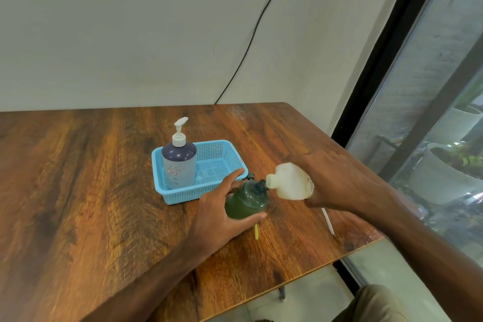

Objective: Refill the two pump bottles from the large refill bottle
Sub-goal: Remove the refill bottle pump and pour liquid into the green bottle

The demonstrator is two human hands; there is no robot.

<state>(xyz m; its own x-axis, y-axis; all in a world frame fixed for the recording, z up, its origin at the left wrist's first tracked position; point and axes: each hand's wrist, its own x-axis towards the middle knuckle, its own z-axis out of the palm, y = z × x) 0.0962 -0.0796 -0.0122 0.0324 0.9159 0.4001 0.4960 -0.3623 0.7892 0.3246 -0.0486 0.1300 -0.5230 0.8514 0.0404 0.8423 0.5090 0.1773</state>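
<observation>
Wooden worktop (91,191), beside blue basket (159,180): green pump bottle (245,201) upright, clasped in left hand (217,217) fingers. White refill bottle (290,183) tipped, gripped by right hand (337,183) fingers, mouth at the green neck.

No text is coming through clearly enough to read. The purple pump bottle (179,159) standing in the blue basket (209,143) is carrying a small white label (171,172) with a red border, its print too small to make out. The white refill bottle (291,183) is showing a few dark printed marks on its side, just beside the right hand (337,180) gripping it, and they are blurring past reading.
</observation>
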